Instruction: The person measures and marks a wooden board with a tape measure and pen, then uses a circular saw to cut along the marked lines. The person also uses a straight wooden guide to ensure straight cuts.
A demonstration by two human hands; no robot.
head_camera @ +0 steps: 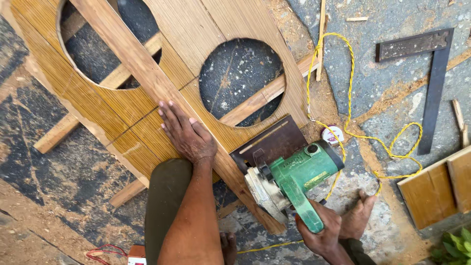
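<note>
Two hands were at work on the wood. The left hand (185,132) lay flat on a big wooden board (147,122), fingers spread a little and pressing down, holding nothing. The board had two round holes cut in it, and it rested on thin wooden strips (255,100) above the grey stone floor (382,73). A long plank (132,59) ran across the board at a slant, and the left hand touched it near its lower part.

The right hand (321,233) was wrapped tight around the handle of a green power saw (292,179). The saw sat at the lower right edge of the board, just beside the plank. Its flat dark base plate (274,142) rested on the wood.

A yellow cord (351,113) looped from the saw over the floor. A dark metal square ruler (431,73) lay well apart, to the right. A bare foot (358,216) stood near the right hand. Some small pieces of wood (434,189) lay at the right edge. Sawdust covered much of the floor.
</note>
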